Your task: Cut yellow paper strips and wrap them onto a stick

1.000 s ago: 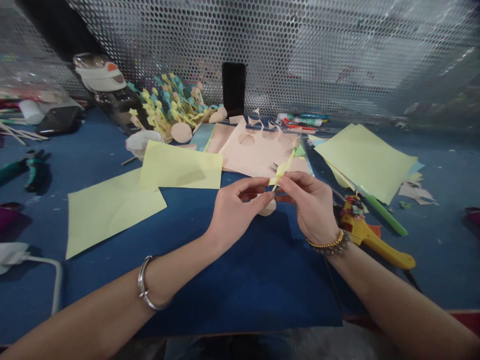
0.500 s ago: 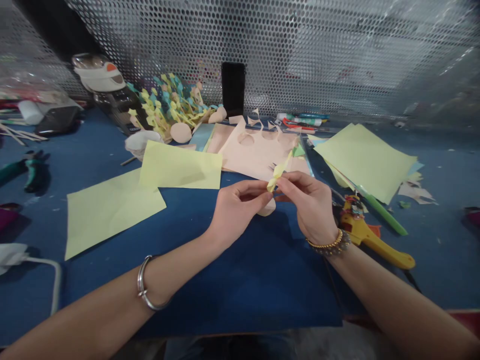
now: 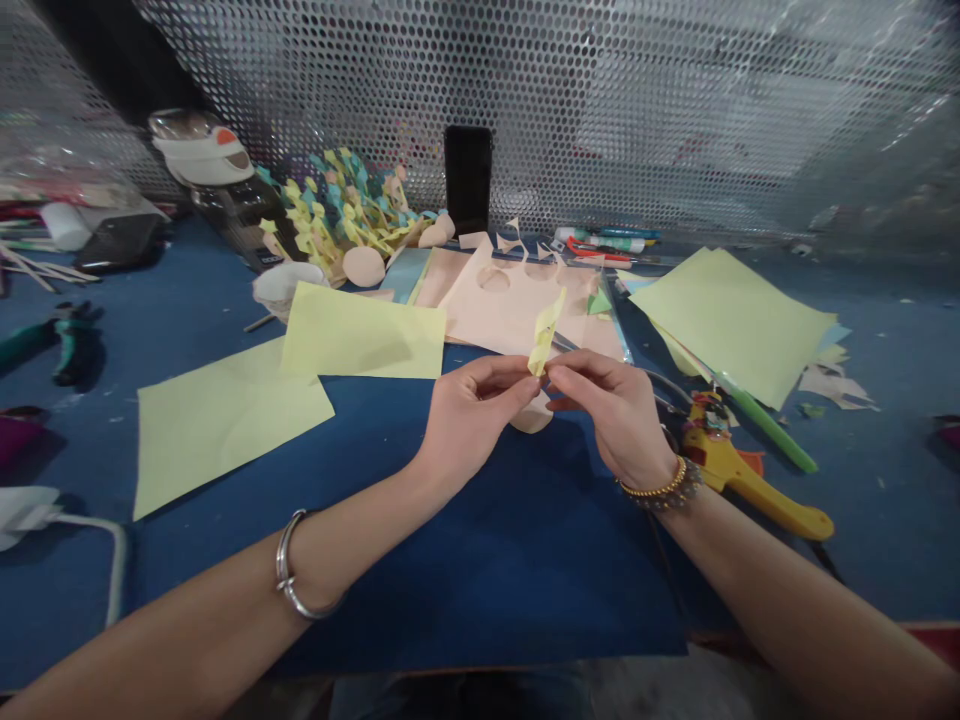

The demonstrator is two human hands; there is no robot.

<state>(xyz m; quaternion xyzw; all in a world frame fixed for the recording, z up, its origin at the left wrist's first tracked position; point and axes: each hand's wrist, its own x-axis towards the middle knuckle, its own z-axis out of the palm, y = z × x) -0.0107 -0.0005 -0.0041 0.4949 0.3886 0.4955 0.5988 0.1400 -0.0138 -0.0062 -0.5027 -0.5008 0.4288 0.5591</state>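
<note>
Between my hands stands a small twisted yellow paper strip (image 3: 544,335), its loose end pointing up and away from me. My left hand (image 3: 469,410) is closed, pinching the strip's lower end between thumb and fingers. My right hand (image 3: 621,412) is closed as well, its thumb and index fingertips at the same lower end from the other side. The exact contact of the right fingertips is partly hidden. Just below the fingers, a pale round paper piece (image 3: 532,414) lies on the blue table (image 3: 480,560). Behind the strip lies a pink paper sheet with cut-out holes (image 3: 487,315).
Yellow paper sheets (image 3: 225,430) lie left, with another stack (image 3: 739,320) at right. A yellow glue gun (image 3: 772,500) and green craft knife (image 3: 772,430) lie beside my right hand. Paper flowers (image 3: 330,215), a bottle (image 3: 232,210) and an upright phone (image 3: 468,180) stand behind. Pliers (image 3: 71,340) lie far left.
The yellow strip has turned more upright and shows more of its length above my fingers. My right fingertips have shifted slightly down to the strip's lower end.
</note>
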